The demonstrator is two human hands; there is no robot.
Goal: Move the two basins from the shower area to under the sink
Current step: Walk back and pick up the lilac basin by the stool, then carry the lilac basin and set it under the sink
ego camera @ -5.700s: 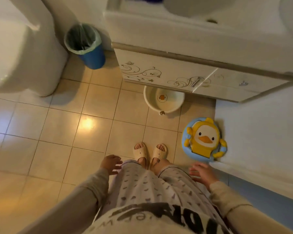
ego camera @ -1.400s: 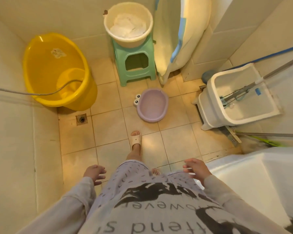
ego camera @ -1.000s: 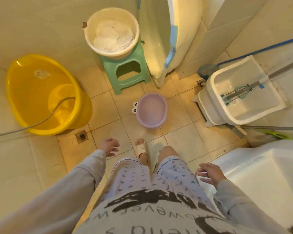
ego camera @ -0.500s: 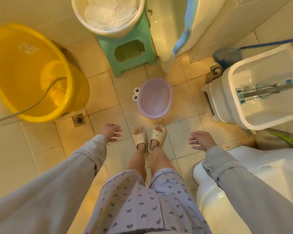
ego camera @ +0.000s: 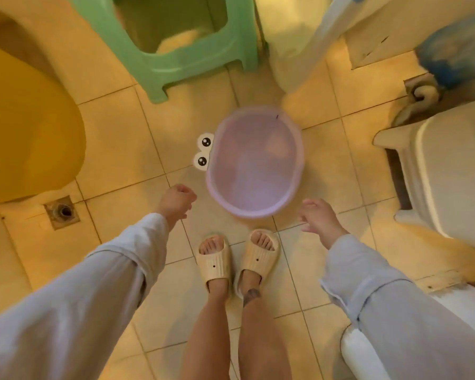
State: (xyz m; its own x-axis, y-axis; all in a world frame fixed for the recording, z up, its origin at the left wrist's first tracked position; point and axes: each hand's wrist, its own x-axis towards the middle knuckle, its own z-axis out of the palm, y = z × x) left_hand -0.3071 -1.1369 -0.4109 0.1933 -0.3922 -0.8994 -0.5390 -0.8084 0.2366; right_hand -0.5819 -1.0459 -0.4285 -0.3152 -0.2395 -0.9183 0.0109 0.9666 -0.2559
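A pale purple basin (ego camera: 254,163) with two cartoon eyes on its left rim sits upright and empty on the tiled shower floor, just ahead of my feet. My left hand (ego camera: 176,200) hovers near its lower left edge, fingers loosely curled, holding nothing. My right hand (ego camera: 317,216) hangs near its lower right edge with fingers spread and empty. Neither hand touches the basin. The sink and any other basin are out of view.
A large yellow tub (ego camera: 25,133) fills the left side. A green plastic stool (ego camera: 181,45) stands behind the basin. A white mop bucket (ego camera: 450,171) is on the right, a floor drain (ego camera: 62,212) at lower left, and a white toilet edge (ego camera: 368,349) at bottom right.
I have bent lower toward the floor. Both hands have reached forward and down to either side of the purple basin, which now looks much closer.
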